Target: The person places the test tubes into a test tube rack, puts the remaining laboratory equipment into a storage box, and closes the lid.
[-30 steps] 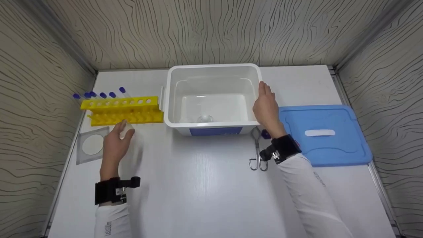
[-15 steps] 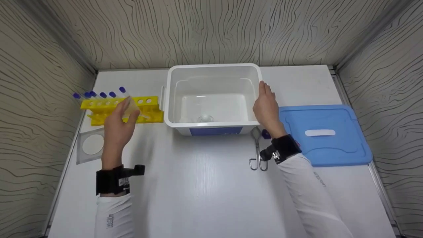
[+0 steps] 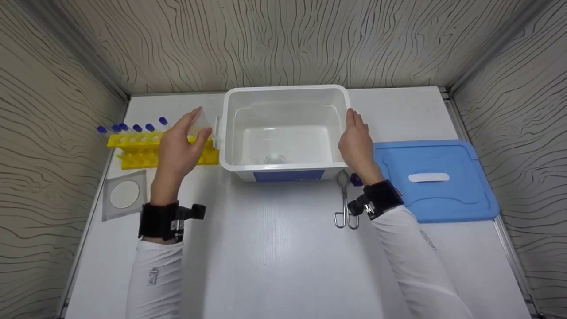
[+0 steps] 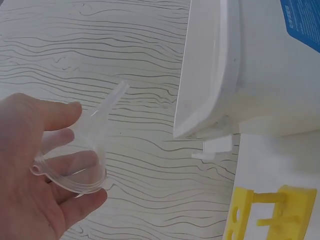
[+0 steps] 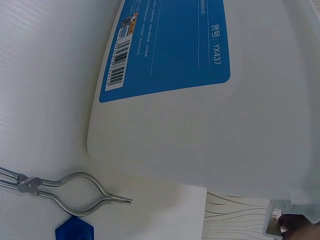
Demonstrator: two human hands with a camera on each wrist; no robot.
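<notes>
So the left hand (image 3: 179,148) has its fingers wrapped around a clear plastic funnel (image 4: 82,150), held up in the air just left of the white tub (image 3: 285,168), right over the yellow tube rack (image 3: 133,153) with its blue-capped tubes (image 3: 133,127). The funnel's spout points up and away toward the tub's rim. The right hand (image 3: 356,144) lies flat with straight fingers against the tub's right wall, not clutching anything. Metal tongs (image 3: 344,201) and a small blue cap (image 3: 356,179) lie near that wrist, the blue lid (image 3: 436,181) sits to the right, and a square packet with a white disc (image 3: 124,195) is at the near left
</notes>
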